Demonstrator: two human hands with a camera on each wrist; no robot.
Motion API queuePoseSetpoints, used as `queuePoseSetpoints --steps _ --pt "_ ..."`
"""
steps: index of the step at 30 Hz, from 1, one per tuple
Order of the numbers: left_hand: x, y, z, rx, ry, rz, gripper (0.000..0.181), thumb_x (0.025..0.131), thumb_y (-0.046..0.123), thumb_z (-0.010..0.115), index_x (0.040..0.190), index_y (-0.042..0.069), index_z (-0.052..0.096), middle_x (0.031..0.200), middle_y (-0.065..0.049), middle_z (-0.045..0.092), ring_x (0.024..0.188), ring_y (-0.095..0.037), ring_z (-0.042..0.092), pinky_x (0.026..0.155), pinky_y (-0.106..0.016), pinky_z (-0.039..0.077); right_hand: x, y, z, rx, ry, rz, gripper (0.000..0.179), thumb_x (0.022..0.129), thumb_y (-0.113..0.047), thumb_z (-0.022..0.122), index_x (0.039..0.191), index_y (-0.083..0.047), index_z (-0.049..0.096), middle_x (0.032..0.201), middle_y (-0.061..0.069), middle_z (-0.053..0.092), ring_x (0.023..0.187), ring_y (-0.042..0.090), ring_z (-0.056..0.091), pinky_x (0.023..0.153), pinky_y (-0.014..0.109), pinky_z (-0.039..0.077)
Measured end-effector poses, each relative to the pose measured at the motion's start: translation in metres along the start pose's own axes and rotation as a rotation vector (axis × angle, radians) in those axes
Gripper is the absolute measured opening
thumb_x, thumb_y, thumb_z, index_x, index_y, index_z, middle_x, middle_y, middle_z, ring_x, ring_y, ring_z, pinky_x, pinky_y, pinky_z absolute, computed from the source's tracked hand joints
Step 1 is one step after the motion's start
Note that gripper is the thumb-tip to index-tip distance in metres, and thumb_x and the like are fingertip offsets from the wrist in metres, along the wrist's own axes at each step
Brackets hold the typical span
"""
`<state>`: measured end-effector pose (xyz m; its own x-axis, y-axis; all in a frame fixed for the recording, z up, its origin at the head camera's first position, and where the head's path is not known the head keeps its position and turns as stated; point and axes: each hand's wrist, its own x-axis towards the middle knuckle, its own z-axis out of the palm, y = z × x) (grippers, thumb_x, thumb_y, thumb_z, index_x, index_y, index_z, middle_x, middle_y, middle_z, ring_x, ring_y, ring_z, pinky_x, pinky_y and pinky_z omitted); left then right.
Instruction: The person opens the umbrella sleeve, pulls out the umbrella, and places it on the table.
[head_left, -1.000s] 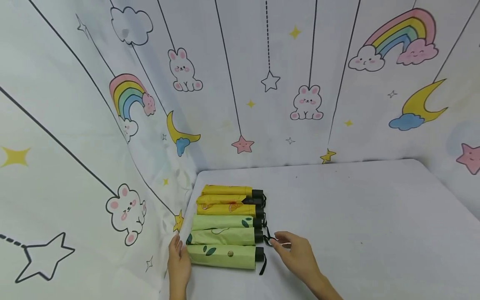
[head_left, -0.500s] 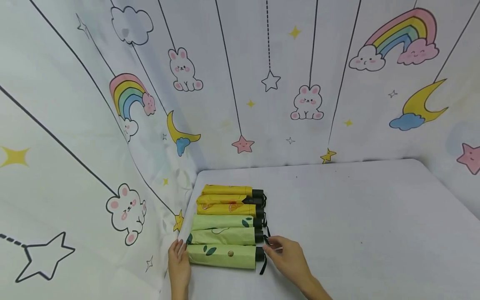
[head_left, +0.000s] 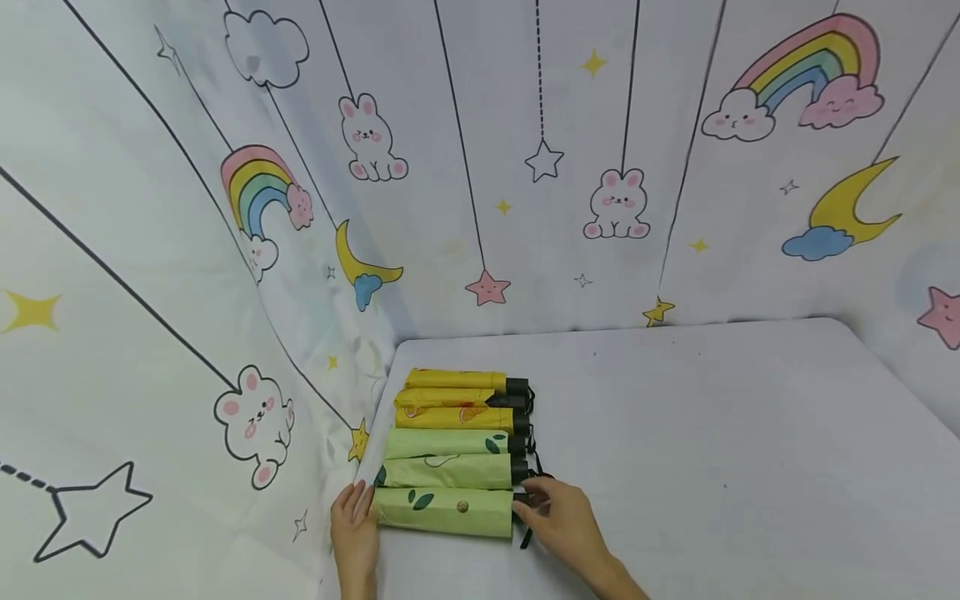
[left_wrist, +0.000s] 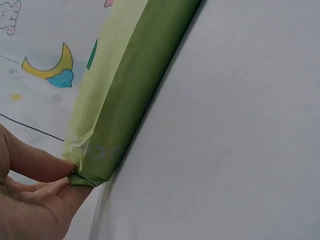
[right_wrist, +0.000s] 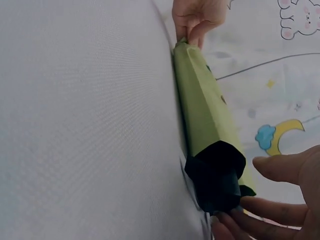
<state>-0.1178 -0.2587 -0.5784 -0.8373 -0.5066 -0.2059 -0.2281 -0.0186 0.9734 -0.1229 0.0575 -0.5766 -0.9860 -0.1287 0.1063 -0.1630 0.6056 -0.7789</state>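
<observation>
A green folding umbrella (head_left: 446, 512) in its fabric sleeve lies nearest in a row on the white table. My left hand (head_left: 355, 525) holds its left end; in the left wrist view the thumb (left_wrist: 42, 165) presses the sleeve's tip against the fingers. My right hand (head_left: 562, 517) is at its black handle (right_wrist: 215, 175). Seen from the right wrist, the fingertips (right_wrist: 235, 220) are right at the handle while the thumb (right_wrist: 277, 167) stands apart from it. A black wrist strap (head_left: 526, 537) hangs from the handle, partly behind the right hand.
Two more green umbrellas (head_left: 450, 472) and three yellow umbrellas (head_left: 453, 380) lie behind, side by side, black handles to the right. White cloth walls (head_left: 450, 167) with cartoon prints rise behind and left of the table (head_left: 712, 450).
My right hand has moved left and nearer, from a strap by the middle green umbrella to the nearest umbrella's handle. My left hand has stayed at that umbrella's left end, shifting slightly.
</observation>
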Motion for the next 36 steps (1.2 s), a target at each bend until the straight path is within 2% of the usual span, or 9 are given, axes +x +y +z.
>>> queuePoseSetpoints --steps 4,10,17,22,29,32,36 --pt "0.002 -0.005 0.000 -0.032 0.028 -0.007 0.071 0.097 -0.020 0.038 0.162 -0.004 0.015 0.164 -0.030 0.030 0.147 -0.045 0.039 0.119 -0.048 0.035 0.000 0.000 0.001 -0.027 -0.038 0.014 0.036 0.085 -0.028 0.087 0.114 -0.009 0.077 0.095 -0.002 0.075 0.077 0.007 0.067 0.065 0.023 0.056" --pt "0.003 -0.009 -0.001 -0.064 0.070 0.003 0.069 0.096 -0.020 0.041 0.160 -0.004 0.022 0.161 -0.027 0.038 0.144 -0.041 0.046 0.115 -0.039 0.040 0.003 0.003 0.001 -0.071 -0.061 -0.026 0.037 0.081 -0.021 0.090 0.113 -0.008 0.076 0.094 -0.002 0.072 0.079 0.010 0.065 0.064 0.024 0.053" --pt "0.002 -0.010 0.000 -0.084 0.072 0.005 0.068 0.095 -0.021 0.041 0.159 -0.005 0.023 0.160 -0.027 0.039 0.144 -0.041 0.046 0.116 -0.041 0.039 0.005 0.009 0.003 -0.052 -0.112 -0.043 0.035 0.082 -0.020 0.090 0.112 -0.010 0.076 0.097 -0.004 0.068 0.080 0.008 0.064 0.066 0.024 0.054" --pt "0.004 -0.013 -0.001 -0.077 0.068 0.003 0.069 0.095 -0.021 0.041 0.159 -0.005 0.023 0.161 -0.026 0.039 0.145 -0.040 0.045 0.116 -0.039 0.039 0.006 0.011 0.003 0.050 -0.136 -0.014 0.035 0.084 -0.022 0.089 0.113 -0.011 0.075 0.102 -0.002 0.069 0.085 0.009 0.066 0.070 0.024 0.058" --pt "0.007 -0.016 -0.002 -0.087 0.067 -0.003 0.067 0.096 -0.021 0.040 0.159 -0.005 0.024 0.160 -0.025 0.040 0.145 -0.039 0.046 0.115 -0.035 0.040 0.008 0.014 0.003 0.322 -0.187 0.082 0.037 0.083 -0.016 0.089 0.114 -0.002 0.073 0.103 0.007 0.073 0.085 0.015 0.070 0.069 0.025 0.060" --pt "0.007 -0.016 -0.003 -0.107 0.061 -0.007 0.068 0.096 -0.021 0.040 0.160 -0.005 0.023 0.161 -0.025 0.040 0.145 -0.039 0.045 0.115 -0.033 0.040 0.009 0.014 0.000 0.416 -0.219 0.123 0.039 0.085 -0.018 0.088 0.115 0.001 0.074 0.104 0.010 0.076 0.087 0.017 0.072 0.069 0.026 0.060" --pt "0.006 -0.016 -0.004 -0.130 0.061 -0.009 0.068 0.096 -0.021 0.040 0.160 -0.005 0.022 0.161 -0.026 0.039 0.145 -0.039 0.044 0.114 -0.030 0.041 0.010 0.011 -0.002 0.488 -0.258 0.157 0.041 0.089 -0.023 0.085 0.119 0.004 0.074 0.104 0.012 0.077 0.089 0.018 0.073 0.070 0.028 0.059"
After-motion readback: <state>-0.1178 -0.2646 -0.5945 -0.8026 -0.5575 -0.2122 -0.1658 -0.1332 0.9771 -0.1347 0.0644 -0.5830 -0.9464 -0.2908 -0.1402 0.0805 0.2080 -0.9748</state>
